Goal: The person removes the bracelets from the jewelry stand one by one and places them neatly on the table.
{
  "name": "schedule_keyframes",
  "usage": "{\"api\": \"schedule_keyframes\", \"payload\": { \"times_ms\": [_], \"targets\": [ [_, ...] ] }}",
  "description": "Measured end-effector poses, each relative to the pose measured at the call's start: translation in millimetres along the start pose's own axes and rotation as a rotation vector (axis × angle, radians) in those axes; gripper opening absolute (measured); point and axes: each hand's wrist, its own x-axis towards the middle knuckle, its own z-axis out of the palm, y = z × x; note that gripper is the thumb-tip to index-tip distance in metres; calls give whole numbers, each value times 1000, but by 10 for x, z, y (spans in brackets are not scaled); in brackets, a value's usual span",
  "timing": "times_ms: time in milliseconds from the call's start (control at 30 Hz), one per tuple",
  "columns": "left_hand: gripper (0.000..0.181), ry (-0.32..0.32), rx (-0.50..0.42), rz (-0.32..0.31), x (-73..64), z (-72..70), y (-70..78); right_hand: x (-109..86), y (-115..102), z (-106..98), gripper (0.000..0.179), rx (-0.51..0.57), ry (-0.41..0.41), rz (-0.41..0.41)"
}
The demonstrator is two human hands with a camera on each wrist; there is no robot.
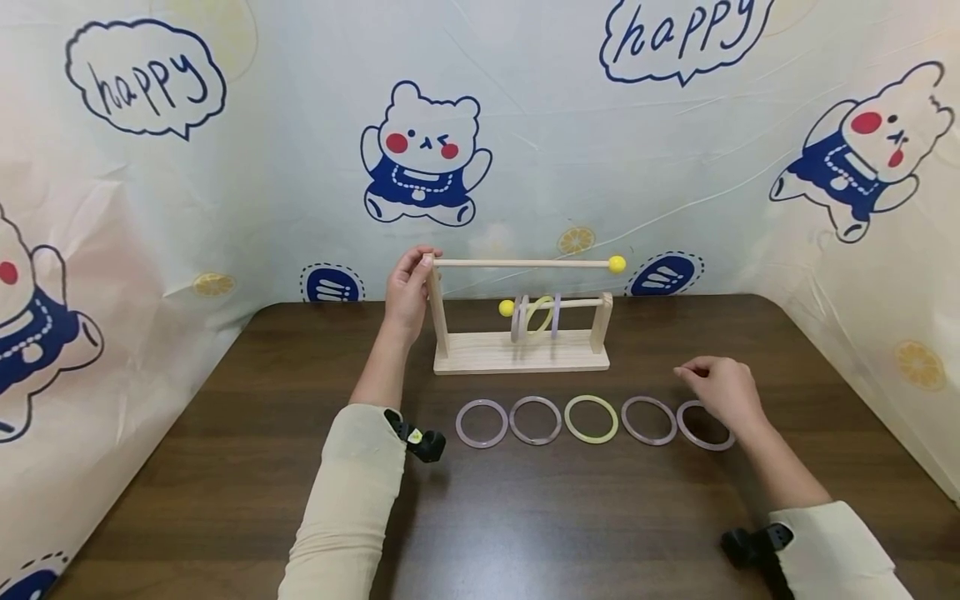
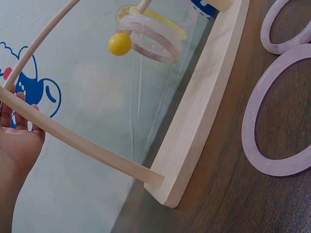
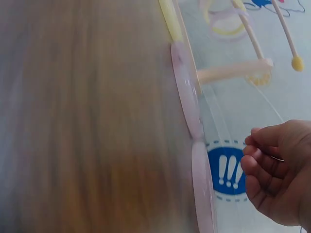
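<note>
A light wooden stand [image 1: 525, 354] has two posts, each bearing a rod with a yellow ball at its end. My left hand [image 1: 408, 292] grips the top of the taller left post [image 2: 82, 136], where the upper rod [image 1: 525, 263] joins. Several rings hang on the lower rod, among them a yellow ring [image 1: 534, 315] and a purple ring [image 1: 556, 317]. My right hand [image 1: 723, 387] hovers over the rightmost purple ring [image 1: 705, 446], partly covering it in the head view. In the right wrist view its loosely curled fingers hold nothing, apart from the ring.
In front of the stand, several rings lie in a row on the dark wooden table [image 1: 247, 467], including a yellow-green ring [image 1: 592, 440] in the middle and a purple ring [image 1: 482, 446] at the left end. A printed curtain [image 1: 540, 150] hangs behind the table.
</note>
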Motion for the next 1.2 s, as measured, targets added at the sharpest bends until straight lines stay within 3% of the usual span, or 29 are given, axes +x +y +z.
{"api": "schedule_keyframes", "payload": {
  "times_ms": [633, 1200],
  "targets": [
    [10, 2, 11, 0, -13, 10, 26, 245, -596, 331, 17, 153, -15, -27],
    [11, -5, -3, 8, -10, 3, 16, 335, -873, 479, 15, 218, -43, -42]
  ]
}}
